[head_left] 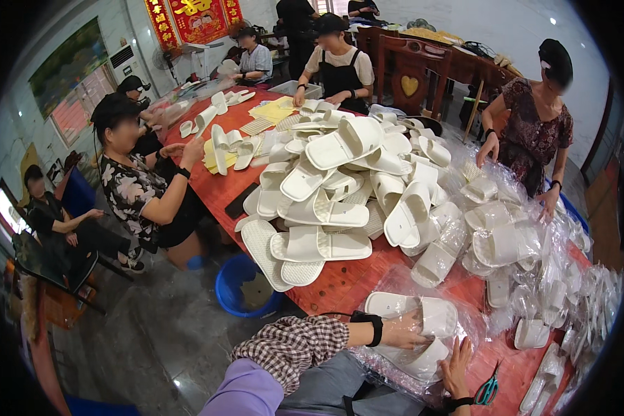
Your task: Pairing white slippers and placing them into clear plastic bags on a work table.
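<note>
A pair of white slippers [439, 317] lies side by side on and partly within a thin transparent plastic bag [402, 388], at the table's near edge. My left hand [401, 331], with a black band at the wrist, grips the pair around the straps; its fingertips are partly hidden there. Beside the lower slipper, my right hand [456, 367] rests on the plastic with its fingers stretched out and apart. Teal-handled scissors [487, 390] lie just right of my right hand.
A tall heap of white slippers [340, 201] covers the red-topped table [340, 286] ahead. Bagged slippers [509, 236] pile up on the right. A blue bucket [246, 286] stands on the floor at left. Several people work around the table; one person [537, 132] handles plastic at far right.
</note>
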`<state>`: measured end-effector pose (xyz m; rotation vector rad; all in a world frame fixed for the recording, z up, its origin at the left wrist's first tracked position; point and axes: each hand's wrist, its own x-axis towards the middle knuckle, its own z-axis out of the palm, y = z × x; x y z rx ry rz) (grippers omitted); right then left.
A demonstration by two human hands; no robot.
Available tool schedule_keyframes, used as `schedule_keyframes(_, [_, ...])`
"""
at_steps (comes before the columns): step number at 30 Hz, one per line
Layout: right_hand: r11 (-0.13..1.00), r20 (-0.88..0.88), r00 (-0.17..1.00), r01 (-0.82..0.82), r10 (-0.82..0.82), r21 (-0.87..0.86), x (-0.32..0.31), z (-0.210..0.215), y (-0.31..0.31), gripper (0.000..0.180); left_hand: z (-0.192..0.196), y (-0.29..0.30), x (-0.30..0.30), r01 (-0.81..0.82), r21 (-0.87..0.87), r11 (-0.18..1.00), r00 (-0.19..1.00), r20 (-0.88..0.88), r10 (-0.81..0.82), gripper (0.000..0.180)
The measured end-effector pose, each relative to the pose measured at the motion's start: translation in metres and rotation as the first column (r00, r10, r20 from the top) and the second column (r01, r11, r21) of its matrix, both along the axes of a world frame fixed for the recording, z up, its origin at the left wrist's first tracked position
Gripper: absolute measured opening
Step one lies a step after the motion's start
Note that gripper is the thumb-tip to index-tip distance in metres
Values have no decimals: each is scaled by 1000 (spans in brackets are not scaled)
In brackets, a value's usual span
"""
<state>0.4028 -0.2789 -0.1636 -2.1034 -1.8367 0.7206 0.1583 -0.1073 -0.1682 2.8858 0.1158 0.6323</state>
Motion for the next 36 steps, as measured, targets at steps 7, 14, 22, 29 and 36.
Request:
schedule_keyframes(7, [998,4,999,-42,42,47,10,-16,-6,110,-5,11,-28,-174,-107,979,982,-94,165,44])
schedule_keyframes(14, [995,128,987,-97,97,-2,-11,7,-2,121,-1,12,-79,-373,6,928,921,-116,371,34])
schedule_keyframes(22, [999,133,990,-42,40,9,-13,-13,-2,120,53,47,-147,-527,82,846,826,-181,533,14])
schedule_keyframes(29, [994,198,980,4,-24,105,-8,-11,-6,116,174,-34,-207,-780,-151,607,600,93,795,7])
schedule_keyframes(36, [991,57,998,-37,30,131,5,-40,-3,113,248,-116,-121,-480,-614,627,655,225,722,17])
